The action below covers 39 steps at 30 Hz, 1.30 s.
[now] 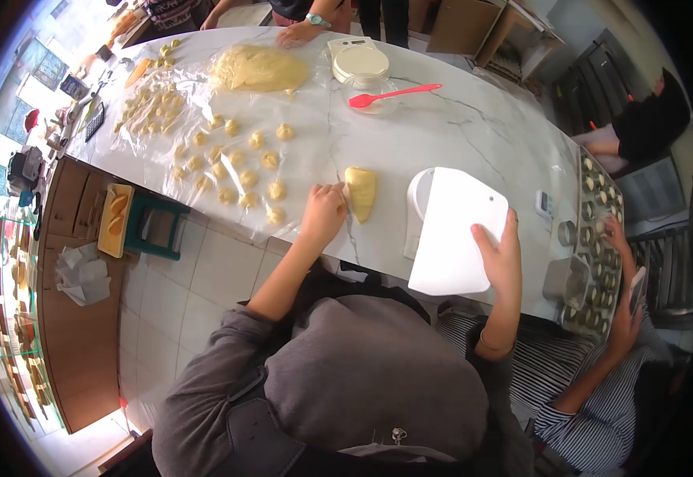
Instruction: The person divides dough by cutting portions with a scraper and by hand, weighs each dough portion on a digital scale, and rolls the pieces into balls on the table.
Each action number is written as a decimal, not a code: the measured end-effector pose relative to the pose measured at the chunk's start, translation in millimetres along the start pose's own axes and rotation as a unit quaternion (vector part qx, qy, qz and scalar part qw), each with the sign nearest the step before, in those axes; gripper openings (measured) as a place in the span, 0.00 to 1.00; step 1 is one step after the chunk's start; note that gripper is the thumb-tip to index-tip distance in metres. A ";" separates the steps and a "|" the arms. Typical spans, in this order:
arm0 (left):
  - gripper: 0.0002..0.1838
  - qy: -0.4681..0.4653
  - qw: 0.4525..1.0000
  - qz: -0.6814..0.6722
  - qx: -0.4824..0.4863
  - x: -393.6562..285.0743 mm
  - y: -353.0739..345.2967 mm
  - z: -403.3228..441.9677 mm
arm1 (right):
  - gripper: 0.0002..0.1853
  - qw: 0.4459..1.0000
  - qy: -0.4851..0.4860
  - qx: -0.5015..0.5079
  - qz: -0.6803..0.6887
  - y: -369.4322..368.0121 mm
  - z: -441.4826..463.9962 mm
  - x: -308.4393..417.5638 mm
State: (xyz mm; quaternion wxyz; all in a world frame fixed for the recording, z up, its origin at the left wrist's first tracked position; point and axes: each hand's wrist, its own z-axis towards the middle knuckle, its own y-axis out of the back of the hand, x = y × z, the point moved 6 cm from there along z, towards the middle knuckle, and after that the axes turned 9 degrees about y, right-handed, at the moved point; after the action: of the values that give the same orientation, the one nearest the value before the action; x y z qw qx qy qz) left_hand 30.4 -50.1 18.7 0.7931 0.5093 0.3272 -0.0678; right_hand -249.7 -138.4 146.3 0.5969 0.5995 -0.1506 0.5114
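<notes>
My left hand (326, 211) is closed, its fingers curled at the left edge of a yellow dough piece (361, 195) on the marble table. Whether those fingers pinch a bit of dough is hidden. In my right hand (500, 258) is a large white dough scraper (459, 230) with a small hole near one corner, held by its right side. The scraper partly covers a white kitchen scale (418, 195). Left of my left hand, several small dough balls (247, 178) lie on clear plastic film.
A big dough mass (260, 68) lies under film at the back, near another person's hand (298, 33). A red spatula (394, 96) rests across a clear bowl beside a second scale (360, 62). At right, another person's hand (615, 234) reaches over a tray of filled molds (601, 274).
</notes>
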 end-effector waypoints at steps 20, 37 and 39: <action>0.24 -0.149 0.956 -0.087 0.236 -176.7 -98.7 41.2 | 0.27 0.976 -0.118 -0.179 0.033 138.9 -88.7 -79.4; 0.49 -0.114 0.971 -0.202 -0.055 -139.8 -7.5 5.1 | 0.26 0.980 -0.096 -0.167 0.049 136.4 -80.5 -94.0; 0.49 -0.104 0.973 -0.201 -0.055 -133.0 -4.7 4.2 | 0.26 0.979 -0.098 -0.165 0.065 133.3 -79.5 -93.8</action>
State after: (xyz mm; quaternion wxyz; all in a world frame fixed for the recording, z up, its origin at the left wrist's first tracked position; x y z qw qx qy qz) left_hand -73.0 -85.9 94.4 0.8195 0.3794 0.3419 -0.2601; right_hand -430.1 -141.9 128.0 0.6352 0.5292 -0.3293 0.4561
